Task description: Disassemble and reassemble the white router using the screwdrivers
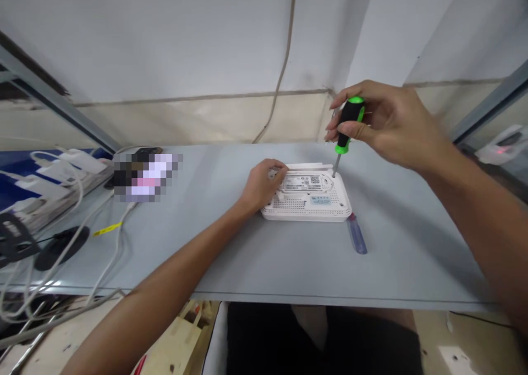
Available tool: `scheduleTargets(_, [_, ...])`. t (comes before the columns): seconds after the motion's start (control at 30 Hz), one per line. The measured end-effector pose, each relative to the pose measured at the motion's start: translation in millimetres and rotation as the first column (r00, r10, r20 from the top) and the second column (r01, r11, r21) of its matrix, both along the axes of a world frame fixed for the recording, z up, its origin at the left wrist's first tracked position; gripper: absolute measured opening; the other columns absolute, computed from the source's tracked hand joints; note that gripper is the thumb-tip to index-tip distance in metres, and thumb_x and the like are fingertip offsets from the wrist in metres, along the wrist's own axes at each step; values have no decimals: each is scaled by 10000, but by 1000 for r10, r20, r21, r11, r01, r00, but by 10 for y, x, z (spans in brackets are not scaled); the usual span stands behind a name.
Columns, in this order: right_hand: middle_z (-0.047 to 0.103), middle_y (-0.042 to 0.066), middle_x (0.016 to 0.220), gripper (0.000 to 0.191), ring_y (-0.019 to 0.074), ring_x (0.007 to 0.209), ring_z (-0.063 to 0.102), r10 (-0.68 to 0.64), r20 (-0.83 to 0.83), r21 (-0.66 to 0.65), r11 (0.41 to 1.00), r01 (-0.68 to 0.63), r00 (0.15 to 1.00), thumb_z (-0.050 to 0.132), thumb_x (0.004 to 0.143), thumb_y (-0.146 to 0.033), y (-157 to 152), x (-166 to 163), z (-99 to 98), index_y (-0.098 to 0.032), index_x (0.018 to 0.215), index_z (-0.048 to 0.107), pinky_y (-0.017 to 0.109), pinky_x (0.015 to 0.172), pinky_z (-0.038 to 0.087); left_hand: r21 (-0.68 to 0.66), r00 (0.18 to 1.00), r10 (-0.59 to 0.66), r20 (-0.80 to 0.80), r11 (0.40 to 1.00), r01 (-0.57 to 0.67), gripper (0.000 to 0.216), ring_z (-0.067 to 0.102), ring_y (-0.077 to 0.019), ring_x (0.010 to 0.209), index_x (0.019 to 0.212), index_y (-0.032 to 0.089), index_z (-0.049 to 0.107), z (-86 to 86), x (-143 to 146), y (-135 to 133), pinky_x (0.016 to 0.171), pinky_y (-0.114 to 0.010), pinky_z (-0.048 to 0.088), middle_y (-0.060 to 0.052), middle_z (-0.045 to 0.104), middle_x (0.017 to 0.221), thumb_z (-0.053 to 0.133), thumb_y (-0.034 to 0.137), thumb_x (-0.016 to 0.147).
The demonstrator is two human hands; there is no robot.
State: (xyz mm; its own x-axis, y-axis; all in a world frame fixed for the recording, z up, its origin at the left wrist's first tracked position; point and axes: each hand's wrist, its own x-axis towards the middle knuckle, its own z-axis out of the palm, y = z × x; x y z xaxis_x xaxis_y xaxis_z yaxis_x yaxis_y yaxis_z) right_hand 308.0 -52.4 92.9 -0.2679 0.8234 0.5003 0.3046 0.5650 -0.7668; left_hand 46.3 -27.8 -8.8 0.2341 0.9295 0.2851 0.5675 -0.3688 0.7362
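A white router-like box [307, 199] lies underside up on the grey table [256, 259], with labels and vent holes showing. My left hand [262, 185] rests on its left end, fingers curled over the edge, holding it down. My right hand [385, 123] grips a screwdriver with a black and green handle [348, 123] upright. The screwdriver's tip sits in a hole at the box's far right corner [333, 174].
A second tool with a clear bluish handle [357, 236] lies on the table just right of the box. White power strips, adapters and cables [61, 182] crowd the left side, with a black round object [61, 246] nearby. A wall stands close behind.
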Motion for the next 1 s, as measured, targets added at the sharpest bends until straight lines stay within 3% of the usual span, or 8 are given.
scheduleTargets(0.07, [747, -3, 890, 230, 283, 855, 772, -197, 27, 95, 976, 194, 980, 792, 901, -418, -44, -102, -69, -365, 1112, 715, 529, 822, 659, -4, 999, 53, -7, 999, -53, 112, 700, -248, 1083, 964, 220, 725, -8, 39, -39, 1038, -434, 535, -70, 770, 1119, 619, 254, 981])
scheduleTargets(0.13, [748, -4, 870, 233, 283, 834, 772, -289, 33, 142, 949, 282, 957, 777, 910, -411, -68, -152, -109, -358, 1129, 717, 523, 825, 660, -17, 998, 65, -3, 998, -65, 105, 698, -245, 1090, 958, 215, 725, -2, 44, -52, 1044, -431, 533, -66, 766, 1120, 623, 230, 977])
scheduleTargets(0.27, [750, 11, 936, 279, 258, 881, 778, -31, 4, 39, 999, 31, 1000, 819, 875, -437, -32, -51, -36, -334, 1118, 728, 445, 806, 653, -42, 1000, -19, -12, 999, 19, 104, 687, -241, 1128, 986, 223, 732, 40, -7, -22, 1048, -421, 524, -57, 759, 1166, 628, 223, 976])
scheduleTargets(0.37, [753, 58, 1011, 292, 256, 911, 778, 116, -57, -64, 991, -120, 992, 863, 836, -425, -8, 25, 64, -264, 1048, 742, 404, 791, 642, -57, 999, -51, -16, 997, 50, 106, 684, -247, 1125, 984, 221, 731, 46, -14, -13, 1040, -430, 524, -60, 758, 1162, 627, 242, 982])
scheduleTargets(0.5, [733, 27, 880, 260, 235, 810, 759, -61, -52, -11, 998, 61, 997, 919, 760, -337, -27, -53, 54, -244, 926, 742, 349, 686, 618, -12, 999, 32, -1, 999, -32, 112, 687, -247, 1102, 961, 218, 723, 7, 23, -50, 1047, -436, 526, -63, 755, 1119, 614, 229, 987])
scheduleTargets(0.63, [737, -7, 844, 273, 242, 775, 754, -221, -35, 22, 975, 222, 975, 876, 768, -275, -10, -145, -67, -291, 1010, 750, 393, 706, 638, 18, 999, 34, -1, 999, -34, 127, 690, -236, 1090, 949, 214, 717, -23, 6, -57, 1062, -429, 521, -59, 753, 1091, 599, 202, 993])
scheduleTargets(0.8, [778, 5, 942, 257, 255, 850, 773, -188, -21, 129, 973, 189, 982, 823, 841, -312, -60, -93, -86, -326, 1091, 764, 462, 803, 662, 33, 1000, 22, 4, 999, -22, 112, 686, -238, 1096, 965, 213, 721, -31, 7, -37, 1054, -431, 525, -63, 746, 1102, 613, 221, 994])
scheduleTargets(1.0, [723, 21, 985, 224, 289, 935, 743, -259, -208, 295, 903, 313, 943, 828, 858, -297, -396, -272, 183, -383, 1061, 788, 538, 871, 632, 22, 1000, -21, 13, 1000, 20, 122, 683, -237, 1078, 944, 209, 714, -39, 97, -57, 1036, -422, 530, -54, 750, 1089, 600, 198, 985])
